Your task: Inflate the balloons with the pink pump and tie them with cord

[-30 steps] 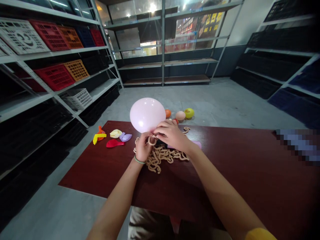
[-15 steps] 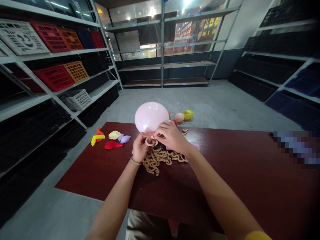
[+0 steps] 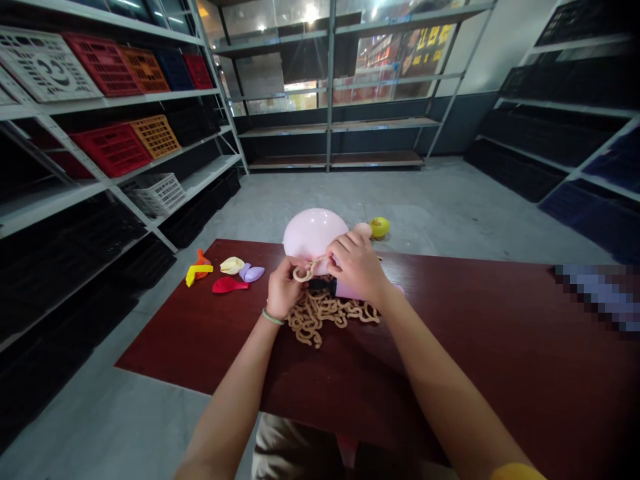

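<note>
A dark red table (image 3: 480, 320) stands in a grey-floored room lined with metal shelves (image 3: 385, 125). At its far edge, just beyond both hands, is an inflated pale pink balloon (image 3: 315, 230). The left hand (image 3: 284, 290) pinches a curved tan piece (image 3: 301, 275); the right hand (image 3: 356, 265) bunches its fingers near the balloon's near end, but what they grip cannot be told. Below lies a pile of tan pieces (image 3: 311, 319).

A metal shelving rack (image 3: 150, 99) is lining the left side, supporting plastic crates (image 3: 113, 148) (red, orange and white among them). A rear rack (image 3: 331, 87) is standing before a window (image 3: 383, 63), where a lamp (image 3: 311, 13) is glaring. Grey floor (image 3: 425, 207) is extending below.
</note>
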Tool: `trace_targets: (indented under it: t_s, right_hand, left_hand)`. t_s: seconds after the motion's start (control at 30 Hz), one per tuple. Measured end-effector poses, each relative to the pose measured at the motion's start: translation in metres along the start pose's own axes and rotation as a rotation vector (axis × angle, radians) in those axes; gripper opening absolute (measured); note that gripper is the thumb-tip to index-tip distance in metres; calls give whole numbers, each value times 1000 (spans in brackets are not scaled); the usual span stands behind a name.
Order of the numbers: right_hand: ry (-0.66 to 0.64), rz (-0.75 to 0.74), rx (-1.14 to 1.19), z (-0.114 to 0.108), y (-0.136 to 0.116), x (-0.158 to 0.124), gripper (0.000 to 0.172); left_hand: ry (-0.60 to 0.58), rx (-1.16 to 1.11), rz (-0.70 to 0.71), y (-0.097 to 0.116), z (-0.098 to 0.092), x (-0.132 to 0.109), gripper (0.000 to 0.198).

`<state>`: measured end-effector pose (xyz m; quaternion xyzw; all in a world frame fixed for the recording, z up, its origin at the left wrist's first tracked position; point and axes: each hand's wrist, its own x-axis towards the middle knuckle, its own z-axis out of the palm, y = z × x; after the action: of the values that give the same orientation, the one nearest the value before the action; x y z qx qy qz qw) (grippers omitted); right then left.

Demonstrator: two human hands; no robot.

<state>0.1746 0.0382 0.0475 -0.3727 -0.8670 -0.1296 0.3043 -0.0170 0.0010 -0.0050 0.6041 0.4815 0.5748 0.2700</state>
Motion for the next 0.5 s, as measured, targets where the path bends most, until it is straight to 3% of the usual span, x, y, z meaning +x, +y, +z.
trace_targets:
  t_s: [0.17, 0.27, 0.33, 0.5]
  right_hand:
    - [-2, 87, 192, -4, -5, 2, 2]
    - [-25, 64, 278, -5, -5, 1, 11]
    - [-33, 36, 280, -3, -3, 1, 17]
    - [-54, -4, 231, 1, 2, 0, 11]
  left_hand:
    - [-51, -177, -151, -3, 8, -1, 23]
    - [-60, -223, -171, -3, 9, -2, 25]
    - [-60, -226, -171, -2, 9, -1, 25]
    - [-52, -234, -176, 1, 8, -2, 23]
